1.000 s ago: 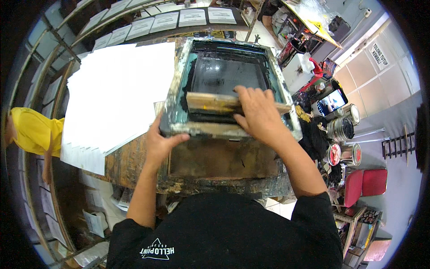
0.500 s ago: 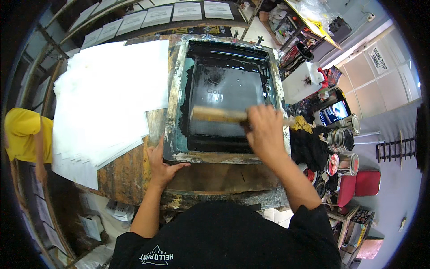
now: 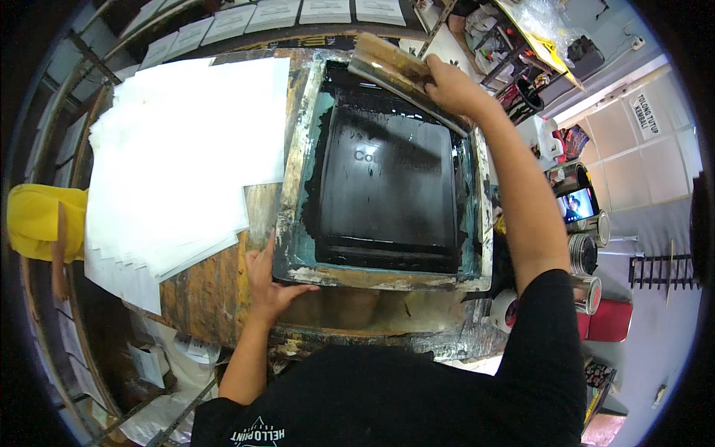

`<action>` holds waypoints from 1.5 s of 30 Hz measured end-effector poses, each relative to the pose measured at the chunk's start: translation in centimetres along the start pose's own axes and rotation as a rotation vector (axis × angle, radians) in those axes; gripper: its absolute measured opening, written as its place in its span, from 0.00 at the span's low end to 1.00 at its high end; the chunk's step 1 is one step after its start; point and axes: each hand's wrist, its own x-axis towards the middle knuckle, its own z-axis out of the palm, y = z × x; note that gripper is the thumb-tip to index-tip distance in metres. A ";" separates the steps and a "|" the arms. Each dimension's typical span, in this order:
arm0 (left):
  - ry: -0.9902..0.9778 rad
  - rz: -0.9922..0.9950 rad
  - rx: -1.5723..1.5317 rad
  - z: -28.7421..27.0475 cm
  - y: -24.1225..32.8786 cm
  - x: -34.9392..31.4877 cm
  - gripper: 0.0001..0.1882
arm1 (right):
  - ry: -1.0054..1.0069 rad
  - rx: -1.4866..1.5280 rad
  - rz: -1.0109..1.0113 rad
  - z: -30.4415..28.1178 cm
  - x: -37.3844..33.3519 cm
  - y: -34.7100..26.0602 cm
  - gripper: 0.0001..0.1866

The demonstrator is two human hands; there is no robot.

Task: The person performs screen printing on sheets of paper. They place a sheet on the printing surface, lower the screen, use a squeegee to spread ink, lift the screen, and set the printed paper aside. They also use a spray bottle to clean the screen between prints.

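My right hand [image 3: 454,88] grips a wooden-handled squeegee [image 3: 395,68] over the far end of a screen printing frame [image 3: 387,280]. The squeegee slants from the frame's far left toward its right side. Black ink covers much of the mesh [image 3: 387,190], with a grey rectangle and faint lettering in the middle. At the frame's near left corner, my left hand [image 3: 268,287] rests against the edge, thumb stretched along the near rail and fingers up the left side.
A fanned pile of white sheets [image 3: 186,156] lies left of the frame on a stained wooden table [image 3: 205,287]. Printed sheets [image 3: 275,21] stand on a rack beyond. Paint cans [image 3: 585,294] and a phone [image 3: 577,205] are to the right. A person in yellow [image 3: 45,223] is at far left.
My right hand has carried the squeegee from mid-screen to the far end and tilted it. The frame's near side now sits slightly lower in view. My left hand stays at the corner.
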 end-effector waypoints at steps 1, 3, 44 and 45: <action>0.000 -0.003 0.000 0.0 0.1 0.1 0.68 | 0.003 0.022 -0.033 -0.8 -0.2 0.0 0.25; -0.005 -0.039 -0.029 0.2 0.0 -0.1 0.68 | 0.044 0.107 -0.058 -1.8 -1.3 -0.5 0.29; -0.009 -0.021 -0.042 0.0 0.1 0.5 0.67 | 0.328 -0.278 -0.079 4.9 2.2 -0.8 0.27; -0.008 -0.018 -0.042 0.1 0.1 0.5 0.67 | 0.354 -0.278 -0.092 4.5 2.8 -0.8 0.27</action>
